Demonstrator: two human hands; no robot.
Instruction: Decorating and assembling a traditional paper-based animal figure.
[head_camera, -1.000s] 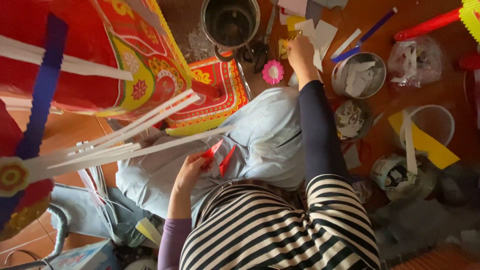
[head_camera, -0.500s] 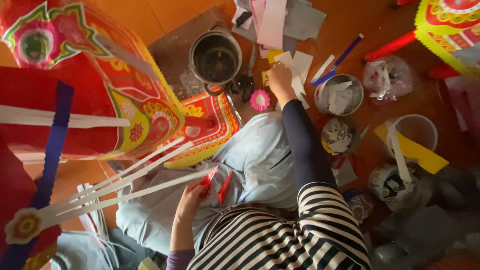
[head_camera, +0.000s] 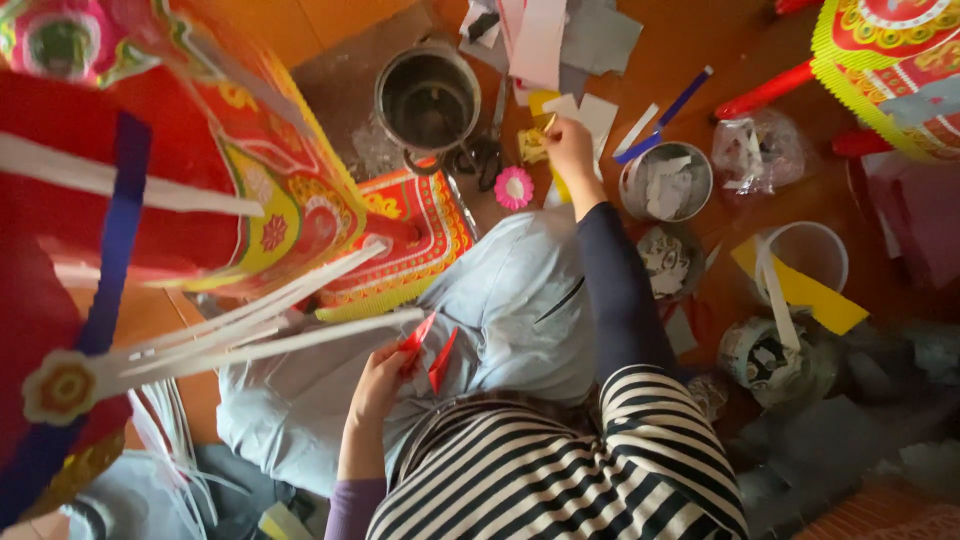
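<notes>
A: What is held by the left hand (head_camera: 380, 375)?

B: Red paper pieces (head_camera: 430, 352) are pinched in it, close over the lap. One piece stands on a slant, its long axis running up and away from the body. White strips (head_camera: 270, 330) of the large lantern frame (head_camera: 200, 200) lie just beside it, pointing at the hand from the left.

A: And the right hand (head_camera: 570, 150)?

B: It is stretched far forward, the arm nearly straight, down to the floor (head_camera: 720, 60). The fingers are curled narrow around a small yellow paper scrap (head_camera: 532, 146); whether the scrap is gripped or only touched cannot be told.

A: Which way does the scrap lie from the hands?

B: Straight ahead of the body, at the fingertips of the right hand and well apart from the left. The right hand is clearly the nearer one.

A: What is seen around it?

B: A pink paper flower (head_camera: 514, 188) lies just below it, scissors (head_camera: 480, 150) and a metal pot (head_camera: 428, 100) to its left, a tin of white scraps (head_camera: 666, 182) to its right. Further right a cup (head_camera: 812, 255) with a yellow strip (head_camera: 800, 290) is set.
</notes>
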